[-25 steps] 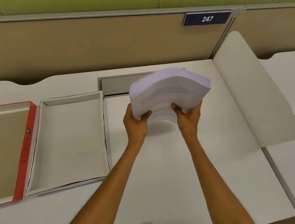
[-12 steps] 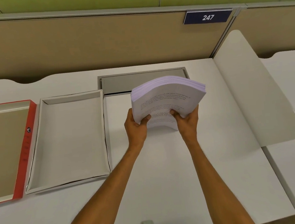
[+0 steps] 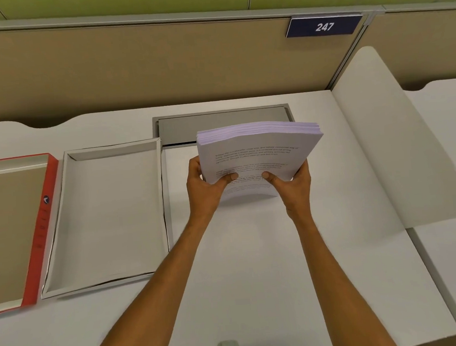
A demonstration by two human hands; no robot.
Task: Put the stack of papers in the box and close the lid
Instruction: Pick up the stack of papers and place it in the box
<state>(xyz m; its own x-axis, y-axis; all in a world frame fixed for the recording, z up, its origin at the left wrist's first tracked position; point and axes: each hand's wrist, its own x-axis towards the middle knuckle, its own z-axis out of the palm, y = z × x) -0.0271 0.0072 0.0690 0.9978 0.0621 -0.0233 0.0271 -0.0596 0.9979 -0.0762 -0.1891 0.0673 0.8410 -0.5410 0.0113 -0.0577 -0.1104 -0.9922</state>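
Observation:
A thick stack of papers (image 3: 261, 154) with printed text on top is held above the white desk, tilted and bowed toward me. My left hand (image 3: 205, 188) grips its near left edge, and my right hand (image 3: 293, 185) grips its near right edge, thumbs on top. An open, empty white box (image 3: 63, 240) lies on the desk to the left of my left arm. Its red-edged lid (image 3: 44, 228) lies upside down further left, partly cut off by the frame edge.
A grey recessed cable tray (image 3: 217, 123) sits in the desk (image 3: 257, 279) behind the papers. A beige partition with a "247" sign (image 3: 324, 26) stands at the back. A curved white divider panel (image 3: 399, 143) borders the desk on the right.
The stack has come down and levelled out; its far edge is lower and the pages less bent. Both hands shifted slightly toward me with it.

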